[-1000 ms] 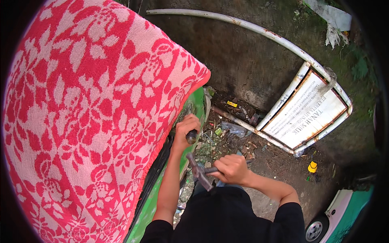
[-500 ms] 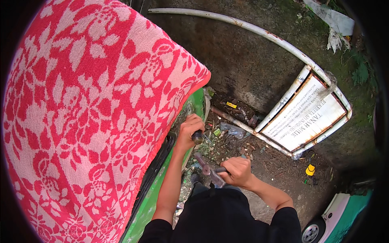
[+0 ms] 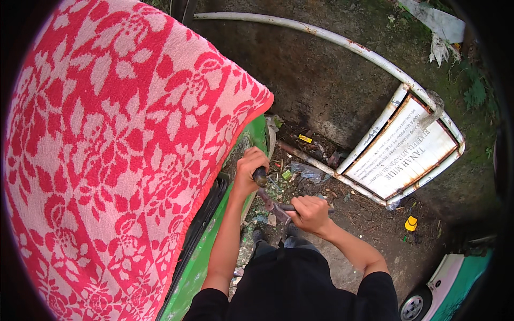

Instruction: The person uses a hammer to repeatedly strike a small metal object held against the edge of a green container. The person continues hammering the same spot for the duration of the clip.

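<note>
My left hand (image 3: 248,168) is closed round a dark-handled tool, perhaps a chisel (image 3: 260,176); its butt end points toward me, and its far end is hidden behind the fingers. It is held against the side of a green-painted car body (image 3: 258,132) with a scraped, greyish patch. My right hand (image 3: 311,213) grips the shaft of a hammer (image 3: 274,206) with a rusty metal head. The hammer's head is close to the butt of the dark handle; whether they touch I cannot tell.
A red and pink flowered blanket (image 3: 134,134) drapes over the car on the left. A rusty white pipe frame with a sign panel (image 3: 409,147) leans by the wall. Litter, including a yellow scrap (image 3: 410,223), lies on the ground. Another vehicle's wheel (image 3: 415,305) shows lower right.
My right hand has swung the hammer up and forward, bringing its head close to the dark handle's butt. My left hand keeps its hold in nearly the same place.
</note>
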### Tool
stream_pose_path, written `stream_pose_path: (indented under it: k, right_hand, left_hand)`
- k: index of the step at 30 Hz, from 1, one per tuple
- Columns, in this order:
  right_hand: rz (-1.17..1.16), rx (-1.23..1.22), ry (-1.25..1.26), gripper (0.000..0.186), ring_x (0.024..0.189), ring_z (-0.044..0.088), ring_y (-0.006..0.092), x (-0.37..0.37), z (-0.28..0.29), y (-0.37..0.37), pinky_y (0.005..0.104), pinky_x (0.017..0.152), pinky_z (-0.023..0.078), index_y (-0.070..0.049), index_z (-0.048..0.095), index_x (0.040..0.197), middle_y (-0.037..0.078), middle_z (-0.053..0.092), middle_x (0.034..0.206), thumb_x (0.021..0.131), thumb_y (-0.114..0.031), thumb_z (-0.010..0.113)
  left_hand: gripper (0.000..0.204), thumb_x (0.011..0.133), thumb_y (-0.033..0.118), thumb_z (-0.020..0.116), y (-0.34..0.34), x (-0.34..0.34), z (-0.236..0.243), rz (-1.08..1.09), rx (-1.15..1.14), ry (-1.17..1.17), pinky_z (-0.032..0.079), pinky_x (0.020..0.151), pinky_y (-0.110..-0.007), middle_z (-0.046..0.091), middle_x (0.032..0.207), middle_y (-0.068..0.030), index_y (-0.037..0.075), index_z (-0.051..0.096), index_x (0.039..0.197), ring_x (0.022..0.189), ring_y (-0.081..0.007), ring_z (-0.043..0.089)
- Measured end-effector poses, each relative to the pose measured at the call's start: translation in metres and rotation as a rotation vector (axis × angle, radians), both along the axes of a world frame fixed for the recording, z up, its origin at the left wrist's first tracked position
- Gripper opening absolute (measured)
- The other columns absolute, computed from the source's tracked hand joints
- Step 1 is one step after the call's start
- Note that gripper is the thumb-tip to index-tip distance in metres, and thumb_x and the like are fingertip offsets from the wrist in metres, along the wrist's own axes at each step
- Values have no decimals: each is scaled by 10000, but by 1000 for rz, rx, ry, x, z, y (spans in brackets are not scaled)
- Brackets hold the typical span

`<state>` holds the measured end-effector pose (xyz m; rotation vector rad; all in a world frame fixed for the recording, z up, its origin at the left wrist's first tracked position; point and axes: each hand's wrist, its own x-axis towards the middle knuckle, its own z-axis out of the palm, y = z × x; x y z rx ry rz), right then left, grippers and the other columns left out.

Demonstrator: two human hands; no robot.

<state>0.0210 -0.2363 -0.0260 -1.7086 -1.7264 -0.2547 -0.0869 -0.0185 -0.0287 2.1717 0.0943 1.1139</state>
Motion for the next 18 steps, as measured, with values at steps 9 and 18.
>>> stream_pose_path:
  k: [9, 18]
  right_hand:
    - [-50, 159, 236, 169, 531, 596, 289, 2, 12, -17, 366, 490, 449, -52, 618, 755, 91, 578, 635, 848, -164, 706]
    - [-194, 154, 550, 182, 507, 563, 315, 7, 10, -41, 376, 493, 419, -29, 619, 748, 106, 526, 607, 870, -146, 687]
  left_hand:
    - [281, 597, 11, 763, -16, 45, -5, 144, 247, 129, 418, 845, -415, 559, 757, -64, 64, 549, 771, 808, -286, 573]
    - [260, 587, 35, 748, -26, 12, 1, 99, 221, -2, 442, 843, -439, 563, 752, -70, 46, 538, 740, 826, -286, 590]
